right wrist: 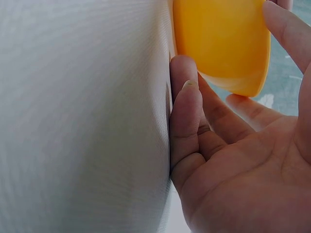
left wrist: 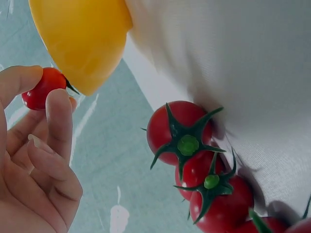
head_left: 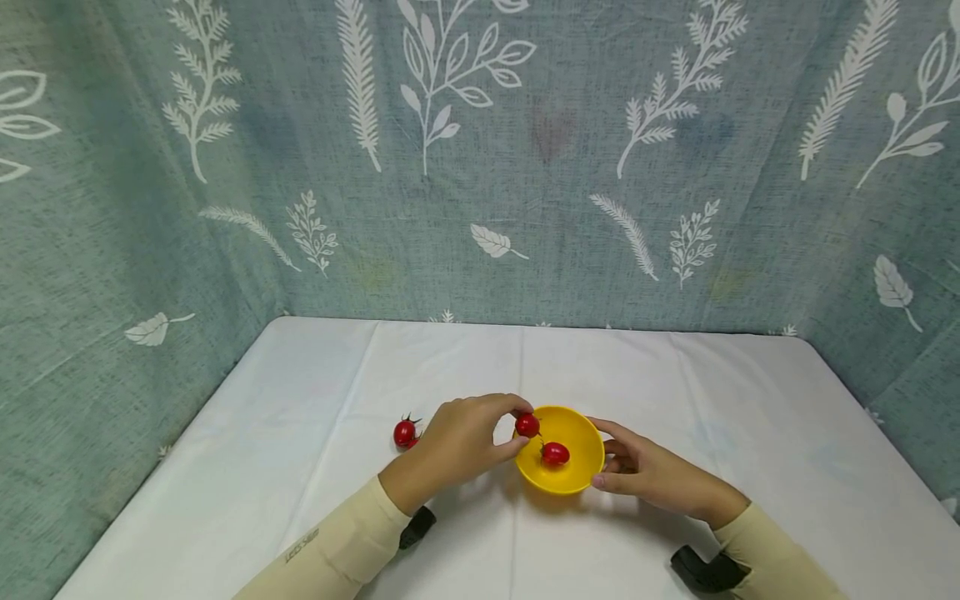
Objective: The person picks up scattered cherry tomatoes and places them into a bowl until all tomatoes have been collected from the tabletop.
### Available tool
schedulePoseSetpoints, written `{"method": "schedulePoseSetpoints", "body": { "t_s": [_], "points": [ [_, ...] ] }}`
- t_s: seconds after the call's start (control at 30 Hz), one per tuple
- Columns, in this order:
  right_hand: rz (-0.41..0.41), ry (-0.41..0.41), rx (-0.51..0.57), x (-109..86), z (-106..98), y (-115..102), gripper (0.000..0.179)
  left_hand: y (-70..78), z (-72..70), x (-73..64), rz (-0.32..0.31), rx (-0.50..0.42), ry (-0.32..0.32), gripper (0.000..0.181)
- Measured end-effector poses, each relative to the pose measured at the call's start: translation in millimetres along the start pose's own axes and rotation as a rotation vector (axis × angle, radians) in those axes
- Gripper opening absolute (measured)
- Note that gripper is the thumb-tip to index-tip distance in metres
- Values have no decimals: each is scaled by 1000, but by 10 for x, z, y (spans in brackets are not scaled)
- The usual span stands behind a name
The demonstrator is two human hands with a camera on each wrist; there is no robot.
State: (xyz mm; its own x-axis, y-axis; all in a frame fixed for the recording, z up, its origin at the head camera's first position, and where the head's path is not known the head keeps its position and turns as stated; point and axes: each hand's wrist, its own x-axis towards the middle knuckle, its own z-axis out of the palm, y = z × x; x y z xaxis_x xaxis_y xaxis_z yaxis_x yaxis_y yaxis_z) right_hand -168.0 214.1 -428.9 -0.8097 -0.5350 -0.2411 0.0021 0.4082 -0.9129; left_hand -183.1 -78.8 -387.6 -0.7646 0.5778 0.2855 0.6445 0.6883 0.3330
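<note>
Leaf-patterned cloth (head_left: 555, 250) hangs behind a white-covered table (head_left: 622, 375), where the left hand (head_left: 463, 439) pinches one cherry tomato (head_left: 527, 426) at the left rim of a yellow bowl (head_left: 582, 440) holding another tomato (head_left: 556, 454); the right hand (head_left: 651, 472) grips the bowl's right side.

Tomatoes (head_left: 555, 454) red w/ dk green stems (left wrist: 188, 145); bowl (head_left: 576, 432) yellow; cloth (head_left: 615, 550) white; curtain (head_left: 555, 200) grey-green w/ white leaf pattern; 2 sleeves (head_left: 348, 527) pale beige, 1 w/ dk lettering (head_left: 302, 545)
</note>
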Motion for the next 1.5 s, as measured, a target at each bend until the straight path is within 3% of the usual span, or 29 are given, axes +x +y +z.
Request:
{"method": "schedulePoseSetpoints", "body": {
  "t_s": [0.6,0.9,1.2,1.5],
  "points": [
    [-6,-2,-8,9,-1,-1,84,9,95,109,-41,-57,-101,32],
    [4,-6,-7,9,-2,-1,83,2,138,156,-45,-36,-122,33],
    [29,1,-14,6,7,9,85,23,178,191,-86,-35,-192,37],
    [14,0,-16,5,11,27,84,34,202,185,-74,-28,-200,37]
  ]
}}
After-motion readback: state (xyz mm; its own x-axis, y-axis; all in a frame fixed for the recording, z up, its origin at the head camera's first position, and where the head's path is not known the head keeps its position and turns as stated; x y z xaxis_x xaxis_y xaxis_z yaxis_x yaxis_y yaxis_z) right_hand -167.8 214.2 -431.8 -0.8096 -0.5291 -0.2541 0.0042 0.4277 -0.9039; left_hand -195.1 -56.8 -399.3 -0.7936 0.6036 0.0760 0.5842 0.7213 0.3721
